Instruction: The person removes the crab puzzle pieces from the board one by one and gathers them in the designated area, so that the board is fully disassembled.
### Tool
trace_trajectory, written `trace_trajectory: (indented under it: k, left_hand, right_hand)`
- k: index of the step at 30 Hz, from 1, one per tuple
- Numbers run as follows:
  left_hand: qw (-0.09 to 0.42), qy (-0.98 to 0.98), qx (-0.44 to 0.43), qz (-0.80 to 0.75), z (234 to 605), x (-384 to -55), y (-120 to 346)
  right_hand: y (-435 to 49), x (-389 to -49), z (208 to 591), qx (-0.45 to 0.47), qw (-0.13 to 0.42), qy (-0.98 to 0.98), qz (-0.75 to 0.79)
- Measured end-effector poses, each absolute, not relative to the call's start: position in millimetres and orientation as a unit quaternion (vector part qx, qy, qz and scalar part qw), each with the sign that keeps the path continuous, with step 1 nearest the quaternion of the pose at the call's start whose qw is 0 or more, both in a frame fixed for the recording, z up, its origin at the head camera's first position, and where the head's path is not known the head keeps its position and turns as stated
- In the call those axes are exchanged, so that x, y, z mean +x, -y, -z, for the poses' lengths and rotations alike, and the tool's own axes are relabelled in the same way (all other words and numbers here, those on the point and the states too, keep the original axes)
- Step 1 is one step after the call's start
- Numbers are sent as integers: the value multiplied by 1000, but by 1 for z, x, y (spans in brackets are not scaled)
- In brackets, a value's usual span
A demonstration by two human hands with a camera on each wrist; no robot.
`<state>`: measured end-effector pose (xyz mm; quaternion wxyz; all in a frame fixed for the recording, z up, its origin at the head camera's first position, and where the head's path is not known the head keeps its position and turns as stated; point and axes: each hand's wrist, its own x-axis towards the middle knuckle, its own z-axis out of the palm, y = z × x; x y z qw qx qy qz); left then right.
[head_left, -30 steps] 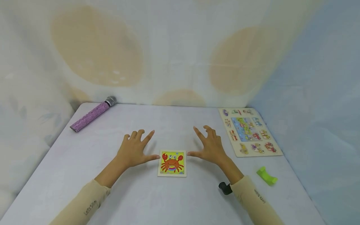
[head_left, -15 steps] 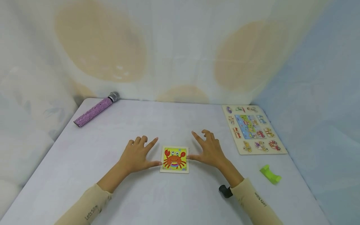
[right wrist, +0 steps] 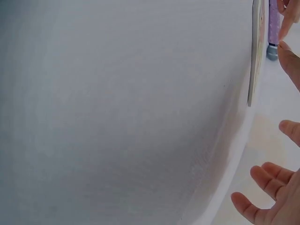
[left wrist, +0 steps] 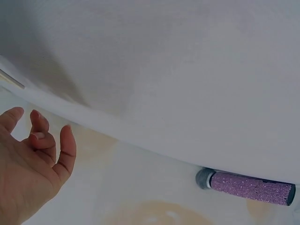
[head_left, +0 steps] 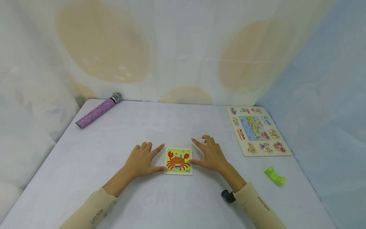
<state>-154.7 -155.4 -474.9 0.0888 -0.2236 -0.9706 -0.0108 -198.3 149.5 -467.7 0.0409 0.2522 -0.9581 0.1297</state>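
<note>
A small square crab puzzle (head_left: 178, 163) with a pale wooden frame lies flat on the white table, a red crab on yellow. My left hand (head_left: 142, 161) is at its left side, thumb tip over the lower left edge of the frame. On the other side, the thumb of my right hand (head_left: 211, 158) overlaps the right edge. Both index fingers point forward, spread apart from the thumbs, while the other fingers bend loosely. In the left wrist view, the left hand (left wrist: 35, 168) shows loosely bent fingers. The right wrist view shows the puzzle edge-on (right wrist: 255, 56) near the thumb.
A purple glittery microphone (head_left: 97, 112) lies at the table's back left. A wooden peg puzzle board (head_left: 254, 148) with vehicle pictures is at the back right. Nearer stands a bright green curved piece (head_left: 275, 176). A black wrist device (head_left: 227, 196) shows beside the right sleeve.
Both hands have come slightly inward, thumbs moving from beside the crab puzzle to overlapping its edges. The camera view has shifted slightly; the other things stay in place.
</note>
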Motion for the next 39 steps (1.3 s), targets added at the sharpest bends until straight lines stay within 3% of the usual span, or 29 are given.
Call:
trace_trajectory:
  k: [13, 24, 39]
  left_hand:
    - [-11, 981, -193, 22, 476, -158, 145]
    - [-12, 980, -194, 39, 480, -159, 146]
    - [-29, 982, -184, 35, 474, -158, 143]
  right_hand:
    - [-125, -199, 464, 272, -21, 950, -151]
    - [-103, -203, 456, 323, -71, 930, -162]
    - [-86, -210, 463, 369, -77, 914, -150]
